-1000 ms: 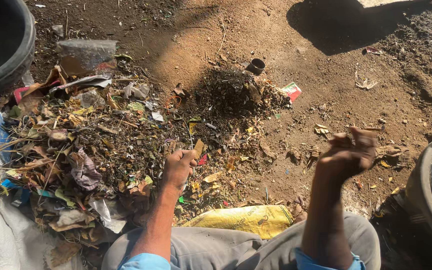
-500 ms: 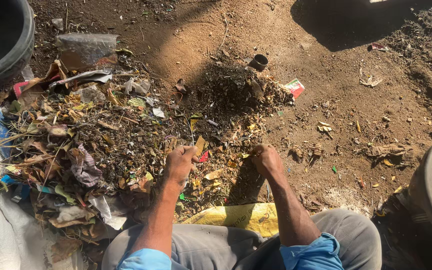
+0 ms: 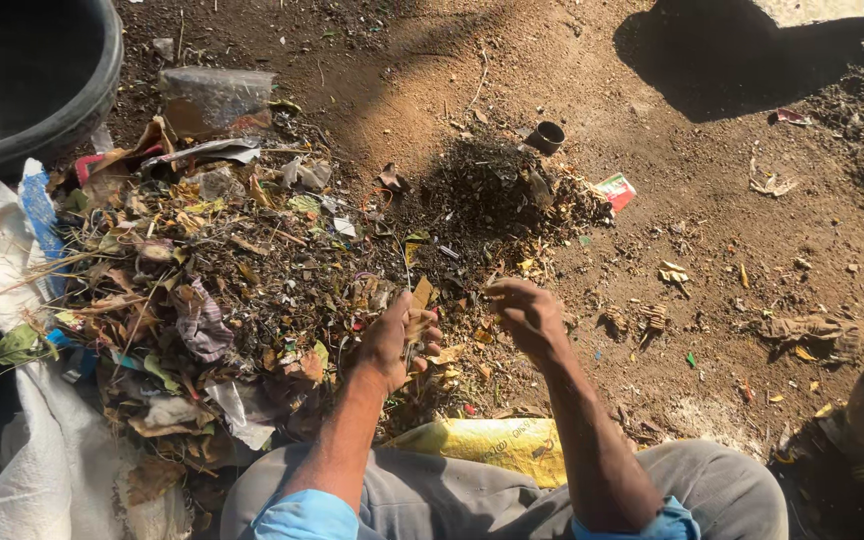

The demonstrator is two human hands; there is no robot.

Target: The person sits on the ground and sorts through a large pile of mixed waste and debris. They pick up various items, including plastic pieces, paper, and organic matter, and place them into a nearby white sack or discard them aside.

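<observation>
left hand (image 3: 397, 340) gripping litter scraps | right hand (image 3: 527, 312) curled, contents unclear | pick from litter pile (image 3: 222, 290) edge, small pinches

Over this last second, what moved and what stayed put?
The right hand swung in from over the bare dirt on the right to the edge of the litter pile, close beside the left hand. The left hand stayed at the pile's edge, fingers curled around dry scraps. The pile, yellow bag, black tub and white sack lie unchanged.
</observation>
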